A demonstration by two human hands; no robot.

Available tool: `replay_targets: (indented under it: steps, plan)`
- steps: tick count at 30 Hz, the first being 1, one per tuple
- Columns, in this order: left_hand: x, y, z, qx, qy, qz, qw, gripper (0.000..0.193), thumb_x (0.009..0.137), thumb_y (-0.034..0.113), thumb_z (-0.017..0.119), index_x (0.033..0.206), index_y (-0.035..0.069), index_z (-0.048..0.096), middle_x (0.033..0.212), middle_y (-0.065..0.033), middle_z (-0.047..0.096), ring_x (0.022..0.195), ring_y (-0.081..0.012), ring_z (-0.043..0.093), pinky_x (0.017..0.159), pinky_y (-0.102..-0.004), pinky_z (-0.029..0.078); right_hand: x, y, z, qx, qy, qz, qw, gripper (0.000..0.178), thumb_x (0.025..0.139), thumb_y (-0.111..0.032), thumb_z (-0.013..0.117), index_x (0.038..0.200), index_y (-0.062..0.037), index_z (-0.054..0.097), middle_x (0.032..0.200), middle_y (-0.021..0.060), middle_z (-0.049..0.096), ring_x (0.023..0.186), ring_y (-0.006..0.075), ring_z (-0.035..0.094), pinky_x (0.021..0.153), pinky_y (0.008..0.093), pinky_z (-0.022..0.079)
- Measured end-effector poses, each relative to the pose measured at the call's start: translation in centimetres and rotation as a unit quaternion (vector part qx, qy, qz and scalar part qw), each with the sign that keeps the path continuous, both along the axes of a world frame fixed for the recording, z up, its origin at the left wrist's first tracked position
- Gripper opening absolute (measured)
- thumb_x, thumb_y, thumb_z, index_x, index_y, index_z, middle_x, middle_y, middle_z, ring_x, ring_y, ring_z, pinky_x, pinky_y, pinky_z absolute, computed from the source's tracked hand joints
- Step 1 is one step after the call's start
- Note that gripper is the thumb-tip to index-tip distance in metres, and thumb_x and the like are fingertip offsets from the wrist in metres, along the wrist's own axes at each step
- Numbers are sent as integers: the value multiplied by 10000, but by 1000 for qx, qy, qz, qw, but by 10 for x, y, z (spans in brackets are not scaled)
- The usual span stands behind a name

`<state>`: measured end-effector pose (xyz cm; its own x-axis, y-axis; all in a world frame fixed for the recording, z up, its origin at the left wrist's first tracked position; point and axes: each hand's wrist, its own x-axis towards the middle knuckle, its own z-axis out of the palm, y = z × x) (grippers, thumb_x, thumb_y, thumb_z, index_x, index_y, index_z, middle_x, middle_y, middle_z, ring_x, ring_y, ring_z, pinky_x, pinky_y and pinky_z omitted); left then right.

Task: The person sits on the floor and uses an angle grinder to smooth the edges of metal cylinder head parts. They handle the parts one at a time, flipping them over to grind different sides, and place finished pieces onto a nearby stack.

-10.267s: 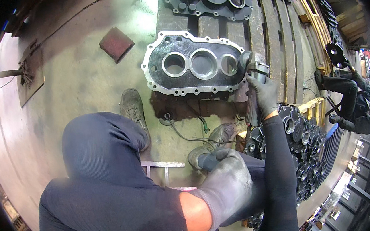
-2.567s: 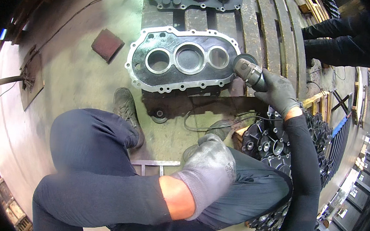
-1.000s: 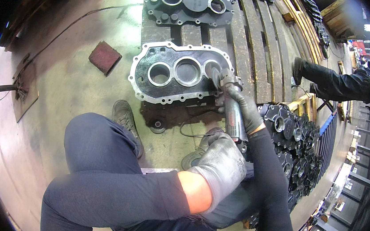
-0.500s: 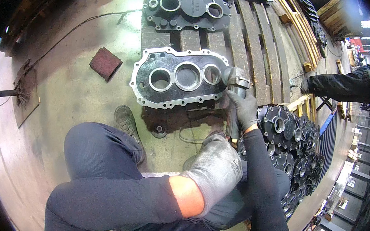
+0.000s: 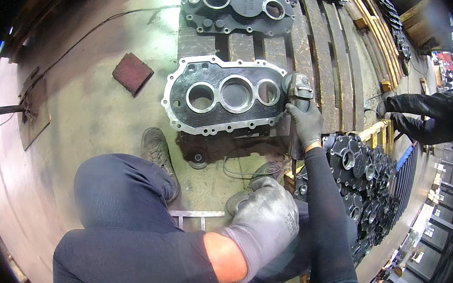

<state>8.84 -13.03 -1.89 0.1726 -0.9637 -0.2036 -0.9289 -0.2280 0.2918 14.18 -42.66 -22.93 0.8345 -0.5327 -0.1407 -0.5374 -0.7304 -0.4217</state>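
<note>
On the pallet lies a black cast housing cover (image 5: 197, 80) with a bright machined rim and three round bores. At its right end my right hand (image 5: 307, 125), in a dark glove, is closed round an angle grinder (image 5: 300, 88). The grinder's head meets or nearly meets the rim there; its disc is mostly hidden. My left hand (image 5: 269, 208), in a grey glove, is curled closed over my legs, with the forearm crossing in front of me. A rounded grey thing (image 5: 237, 202) shows beside its fingers; I cannot tell whether the hand holds it.
More covers (image 5: 245, 7) lie farther up the wooden pallet (image 5: 329, 69). Stacked black castings (image 5: 361, 182) stand at my right. A reddish-brown pad (image 5: 132, 73) and a cable (image 5: 107, 21) lie on the left floor. Another person's legs (image 5: 426, 110) show at the far right.
The grinder and my right hand have shifted slightly right and up along the cover's end. My view has moved a little, and a second leg of the other person shows now.
</note>
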Motion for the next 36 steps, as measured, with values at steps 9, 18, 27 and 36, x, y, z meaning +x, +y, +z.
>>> replay_targets:
  steps: [9,18,27,36]
  plan:
    - [4,3,-4,5,51,10,999,173,943,197,686,1017,91,800,893,-45,732,819,-227,733,727,-425,518,39,35,9,95,-44,37,994,595,839,-466,888,1226,-24,790,1114,218,830,1021,356,805,940,464,602]
    - [5,9,0,20,62,30,997,189,936,183,687,1025,78,818,895,-67,740,843,-244,726,778,-456,521,54,67,0,74,-30,96,992,609,857,-407,902,1277,12,765,1148,196,835,1028,291,806,936,410,610]
    - [6,15,2,14,75,25,997,200,932,181,680,1001,73,834,891,-103,762,861,-276,745,784,-472,551,56,109,12,78,12,126,989,667,843,-486,873,1321,-40,742,1215,238,803,1146,416,771,1022,498,577]
    - [11,23,13,-3,77,55,995,213,895,164,710,996,48,858,901,-152,785,845,-308,757,611,-431,598,69,138,7,68,12,173,983,677,844,-509,856,1319,-40,740,1180,240,806,1117,426,772,1000,505,579]
